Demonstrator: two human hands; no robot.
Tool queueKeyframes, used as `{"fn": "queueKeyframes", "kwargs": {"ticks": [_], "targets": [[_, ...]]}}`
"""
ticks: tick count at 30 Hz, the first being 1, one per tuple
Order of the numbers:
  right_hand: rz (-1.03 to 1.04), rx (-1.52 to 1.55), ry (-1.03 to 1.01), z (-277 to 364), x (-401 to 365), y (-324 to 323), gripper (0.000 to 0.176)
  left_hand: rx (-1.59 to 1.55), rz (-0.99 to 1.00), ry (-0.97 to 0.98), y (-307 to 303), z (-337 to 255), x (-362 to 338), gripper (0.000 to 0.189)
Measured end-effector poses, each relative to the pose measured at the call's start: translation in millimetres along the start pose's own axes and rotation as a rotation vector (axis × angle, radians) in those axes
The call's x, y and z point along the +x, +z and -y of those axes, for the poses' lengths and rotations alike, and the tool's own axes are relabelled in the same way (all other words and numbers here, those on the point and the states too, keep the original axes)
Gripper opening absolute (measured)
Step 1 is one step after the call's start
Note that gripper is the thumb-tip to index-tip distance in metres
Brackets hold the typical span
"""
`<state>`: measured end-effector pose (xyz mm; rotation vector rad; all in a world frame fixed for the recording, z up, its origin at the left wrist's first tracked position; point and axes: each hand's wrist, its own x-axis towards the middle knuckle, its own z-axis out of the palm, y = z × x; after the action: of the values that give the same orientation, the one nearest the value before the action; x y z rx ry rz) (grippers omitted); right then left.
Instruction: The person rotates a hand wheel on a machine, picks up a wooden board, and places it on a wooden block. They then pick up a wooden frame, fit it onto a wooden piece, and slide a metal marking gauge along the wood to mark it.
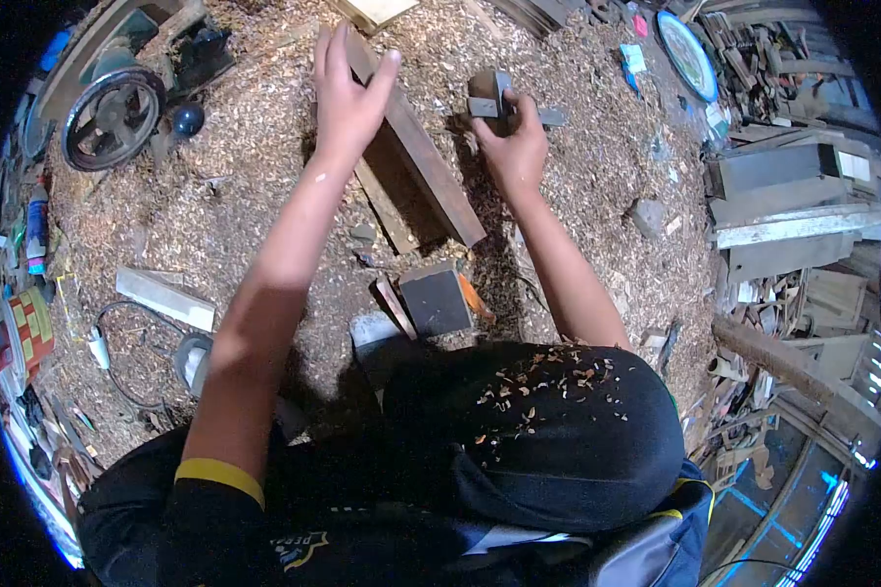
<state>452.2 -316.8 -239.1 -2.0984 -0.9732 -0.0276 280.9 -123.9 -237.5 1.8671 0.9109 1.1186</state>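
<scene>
The left hand (347, 93) lies open on the long brown wooden plank (421, 157); at its 3 o'clock the right hand (514, 147) squeezes a dark blocky tool (489, 96); the plank could slide on the loose wood shavings (255, 186) and pinch fingers.

With the left hand (347, 93) laid, fingers extended, on the upper end of the long wooden plank (431, 171), we grip a dark tool (489, 98) in the right hand (514, 147) just beside it, over shavings-covered ground (255, 196).
</scene>
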Motion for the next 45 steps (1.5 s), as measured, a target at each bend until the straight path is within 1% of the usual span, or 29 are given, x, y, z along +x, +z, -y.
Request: {"fn": "queueKeyframes", "kwargs": {"ticks": [1, 2, 3, 5, 7, 8, 9, 11, 12, 13, 14, 15, 17, 20, 23, 26, 30, 32, 33, 35, 36, 38, 39, 41, 45], "targets": [[0.005, -0.005, 0.003, 0.5, -2.6, -4.5, 0.053, -0.020, -0.002, 0.032, 3.2, 1.4, 3.7, 0.084], [0.003, 0.039, 0.067, 1.3, -3.5, -8.9, 0.053, -0.004, -0.032, 0.054, 8.1, 1.2, 4.4, 0.074], [0.000, 0.085, 0.130, -0.6, -4.2, -12.4, 0.052, -0.006, -0.033, 0.052, 11.3, 5.1, 5.3, 0.074], [0.002, 0.076, 0.100, -9.6, -14.6, -28.6, 0.054, 0.018, -0.044, 0.120, 15.5, 14.2, 6.3, 0.068], [0.049, 0.229, 0.081, -0.1, -39.9, -58.6, 0.057, 0.009, -0.033, 0.084, 12.6, 8.3, 5.4, 0.066], [0.029, 0.277, -0.005, -2.5, -50.7, -69.9, 0.062, 0.002, -0.027, 0.051, 11.5, 5.7, 5.1, 0.064], [0.032, 0.275, -0.005, 0.3, -63.3, -79.9, 0.062, 0.001, -0.028, 0.049, 11.3, 7.3, 4.9, 0.064], [0.065, 0.140, 0.038, 10.0, -88.4, -100.5, 0.061, 0.037, -0.015, 0.047, 12.1, 14.0, 6.0, 0.064], [0.075, 0.132, -0.020, 18.3, -98.1, -104.1, 0.060, 0.034, -0.013, 0.043, 14.0, 19.6, 5.8, 0.064], [0.084, 0.125, -0.076, 29.1, -107.5, -104.5, 0.058, 0.081, -0.035, 0.071, 15.6, 24.2, 5.8, 0.064], [0.110, 0.118, -0.089, 37.8, -114.4, -105.4, 0.058, 0.129, -0.059, 0.104, 17.9, 28.3, 6.6, 0.064], [0.096, 0.057, -0.136, 42.5, -120.5, -103.4, 0.062, 0.129, -0.057, 0.105, 17.7, 25.9, 6.7, 0.064], [0.065, 0.031, -0.229, 53.1, -127.5, -102.5, 0.066, 0.096, -0.033, 0.093, 14.9, 22.0, 6.5, 0.064], [0.074, 0.007, -0.269, 64.9, -127.2, -102.6, 0.068, 0.099, -0.028, 0.067, 13.1, 16.6, 6.6, 0.062], [0.120, 0.008, -0.258, 68.7, -124.7, -102.7, 0.068, 0.096, -0.078, 0.115, 17.8, 14.8, 6.0, 0.061], [0.122, 0.004, -0.266, 67.8, -124.3, -101.6, 0.068, 0.114, -0.094, 0.115, 19.8, 15.9, 5.8, 0.061], [0.146, -0.006, -0.266, 69.1, -125.9, -101.2, 0.065, 0.129, -0.076, 0.124, 18.8, 21.8, 7.5, 0.060], [0.212, 0.000, -0.267, 67.1, -125.4, -103.5, 0.067, 0.126, -0.078, 0.123, 20.2, 22.4, 7.5, 0.060], [0.211, -0.001, -0.266, 67.1, -124.6, -106.1, 0.067, 0.124, -0.077, 0.123, 19.8, 20.1, 7.6, 0.060], [0.310, 0.095, -0.276, 68.1, -123.7, -112.7, 0.070, 0.156, -0.079, 0.135, 18.4, 15.3, 7.0, 0.059], [0.309, 0.093, -0.275, 66.1, -125.1, -115.1, 0.070, 0.154, -0.078, 0.135, 18.5, 13.1, 6.3, 0.059], [0.373, 0.061, -0.241, 60.9, -129.1, -117.7, 0.073, 0.107, -0.083, 0.094, 19.0, 9.2, 5.2, 0.059], [0.373, 0.059, -0.238, 62.4, -128.9, -116.4, 0.073, 0.105, -0.080, 0.092, 18.9, 8.1, 4.6, 0.059], [0.302, 0.046, -0.293, 67.2, -127.6, -110.0, 0.076, 0.128, -0.088, 0.077, 18.6, 6.3, 4.7, 0.058], [0.253, -0.004, -0.259, 66.7, -136.5, -102.1, 0.079, 0.147, -0.082, 0.029, 19.9, 6.3, 6.0, 0.058]]}}
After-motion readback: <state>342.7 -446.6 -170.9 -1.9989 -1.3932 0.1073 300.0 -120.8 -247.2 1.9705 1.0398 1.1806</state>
